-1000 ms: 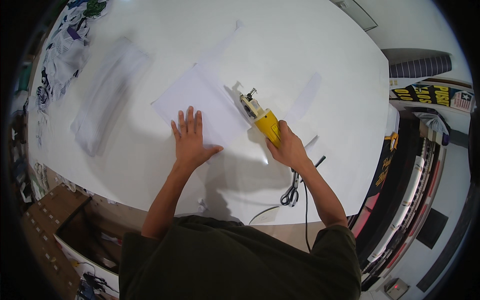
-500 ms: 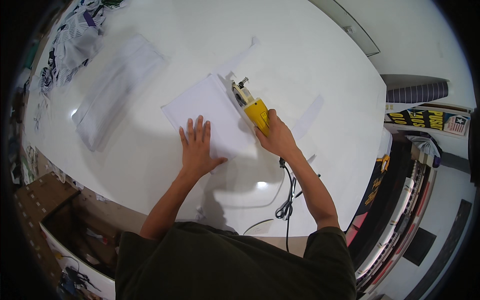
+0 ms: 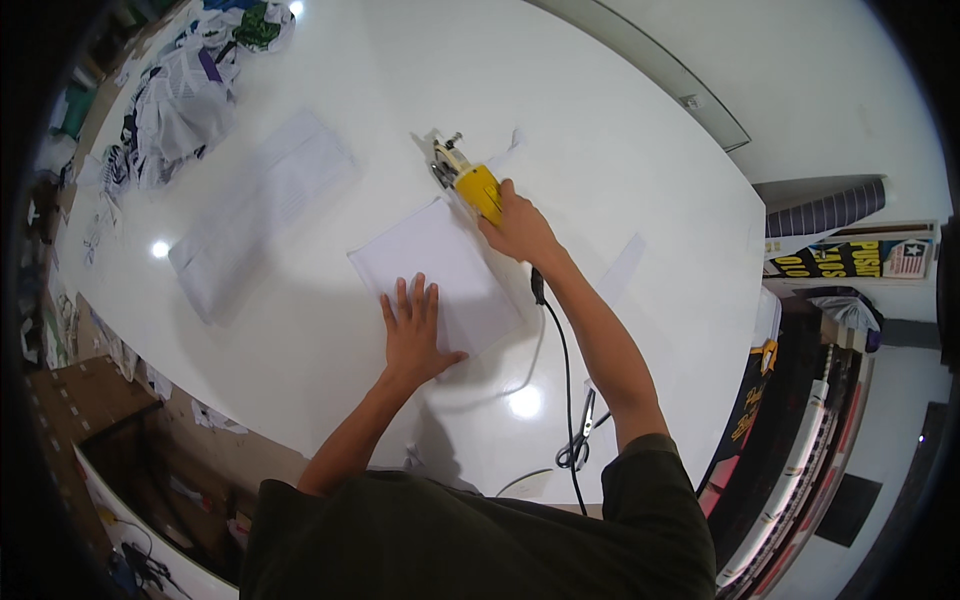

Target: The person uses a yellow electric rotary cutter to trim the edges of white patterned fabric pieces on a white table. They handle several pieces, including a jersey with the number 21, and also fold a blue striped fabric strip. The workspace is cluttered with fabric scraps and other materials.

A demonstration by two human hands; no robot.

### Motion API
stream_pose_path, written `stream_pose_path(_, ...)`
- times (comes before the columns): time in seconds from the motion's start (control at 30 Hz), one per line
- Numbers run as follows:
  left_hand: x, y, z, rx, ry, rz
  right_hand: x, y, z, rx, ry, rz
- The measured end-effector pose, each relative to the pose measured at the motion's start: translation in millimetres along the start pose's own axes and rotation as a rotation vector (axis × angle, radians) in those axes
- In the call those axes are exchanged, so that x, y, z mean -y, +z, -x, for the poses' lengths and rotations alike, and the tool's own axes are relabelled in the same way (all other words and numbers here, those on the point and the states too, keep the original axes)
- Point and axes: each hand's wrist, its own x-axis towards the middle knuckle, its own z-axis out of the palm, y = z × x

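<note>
My left hand (image 3: 414, 335) lies flat with spread fingers on a folded stack of white fabric (image 3: 460, 280), pressing its near left part. My right hand (image 3: 522, 226) is wrapped round the yellow body of an electric rotary fabric cutter (image 3: 478, 192). The cutter's metal head is just past the stack's far corner, over the white table. From its rear end a black cord runs down toward my body. A thin white fabric strip (image 3: 618, 270) lies to the right of my right hand, and a small scrap (image 3: 510, 146) sits beyond the cutter.
Scissors (image 3: 576, 440) lie by the cord at the table's near edge. Another white fabric stack (image 3: 262, 205) rests on the left of the table (image 3: 640, 130). Crumpled garments (image 3: 185, 105) are heaped at the far left, and an open box (image 3: 150, 450) stands below left.
My right hand has moved the cutter away from me and to the left, past the stack's far corner. My left hand still rests flat on the stack. The whole view has shifted slightly.
</note>
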Motion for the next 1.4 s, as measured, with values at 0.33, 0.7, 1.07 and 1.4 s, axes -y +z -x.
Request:
stream_pose_path(0.33, 15, -7, 7, -0.116, 0.127, 0.006, 34, -59, 48, -0.271, 0.31, -0.257)
stream_pose_path(0.7, 128, -22, -22, -0.136, 0.554, -0.167, 101, 13, 280, -0.48, 0.677, -0.417)
stream_pose_path(1.07, 127, -12, 86, 0.054, 0.379, -0.225, 240, 146, 396, -0.38, 0.948, -0.381)
stream_pose_path(1.4, 170, -69, 4, 0.196, 0.62, -0.255, 299, 211, 395, -0.336, 1.051, -0.386)
